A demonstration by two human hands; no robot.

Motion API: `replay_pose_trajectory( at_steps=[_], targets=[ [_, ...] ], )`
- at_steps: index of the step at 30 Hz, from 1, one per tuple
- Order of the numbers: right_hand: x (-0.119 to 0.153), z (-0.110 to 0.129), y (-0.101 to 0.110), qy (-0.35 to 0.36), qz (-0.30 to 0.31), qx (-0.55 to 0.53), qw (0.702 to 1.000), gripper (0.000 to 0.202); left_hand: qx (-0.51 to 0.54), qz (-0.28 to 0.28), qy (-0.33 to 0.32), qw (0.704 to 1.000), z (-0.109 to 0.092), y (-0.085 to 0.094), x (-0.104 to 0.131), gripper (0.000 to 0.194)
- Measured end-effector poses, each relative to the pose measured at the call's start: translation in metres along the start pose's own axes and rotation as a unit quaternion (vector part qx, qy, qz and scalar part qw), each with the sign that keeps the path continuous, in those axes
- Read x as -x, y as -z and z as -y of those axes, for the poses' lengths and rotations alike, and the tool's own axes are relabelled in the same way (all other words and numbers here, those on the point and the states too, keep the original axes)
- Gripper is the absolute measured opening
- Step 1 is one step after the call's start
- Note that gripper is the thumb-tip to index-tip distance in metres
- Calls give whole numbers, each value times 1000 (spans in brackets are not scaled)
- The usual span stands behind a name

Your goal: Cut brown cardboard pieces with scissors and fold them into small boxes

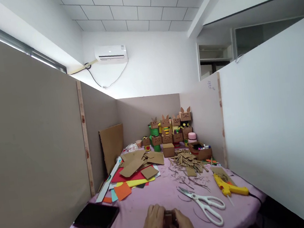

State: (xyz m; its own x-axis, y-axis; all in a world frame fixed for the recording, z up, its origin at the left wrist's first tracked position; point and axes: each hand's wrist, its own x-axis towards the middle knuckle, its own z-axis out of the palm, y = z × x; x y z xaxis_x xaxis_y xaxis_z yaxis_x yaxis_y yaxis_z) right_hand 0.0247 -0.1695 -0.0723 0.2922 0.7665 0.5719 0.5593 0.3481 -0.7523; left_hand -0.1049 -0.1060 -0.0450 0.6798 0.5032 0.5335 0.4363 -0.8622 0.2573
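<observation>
At the front of the pink-covered table, a small brown cardboard piece is held between my two hands. My left hand has its fingers closed against the piece's left side. From the right, my right hand grips the same piece, its thumb and fingers bent in. White-handled scissors lie with blades partly open to the right of my right hand. The underside of the cardboard piece is hidden by my fingers.
A black tablet lies at left, a yellow glue gun at right. Behind are cardboard sheets, coloured paper, cardboard strips, a marker box and several cardboard animal figures. Partitions stand at both sides.
</observation>
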Motion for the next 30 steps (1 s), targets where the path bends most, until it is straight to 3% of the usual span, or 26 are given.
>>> replay_pose_trajectory(
  at_steps=[8,14,20,30],
  targets=[
    [3,0,2,-19,-6,-11,1000,30,8,-23,-10,1000,3,-6,2,21],
    [1,9,6,-19,20,-34,999,15,6,-41,-20,999,5,-6,1,21],
    [-1,20,13,-41,56,-51,996,41,2,-33,-14,999,-2,-1,1,20],
    [-5,24,16,-67,72,-38,994,44,-19,-24,-9,999,-22,15,0,20]
  ],
)
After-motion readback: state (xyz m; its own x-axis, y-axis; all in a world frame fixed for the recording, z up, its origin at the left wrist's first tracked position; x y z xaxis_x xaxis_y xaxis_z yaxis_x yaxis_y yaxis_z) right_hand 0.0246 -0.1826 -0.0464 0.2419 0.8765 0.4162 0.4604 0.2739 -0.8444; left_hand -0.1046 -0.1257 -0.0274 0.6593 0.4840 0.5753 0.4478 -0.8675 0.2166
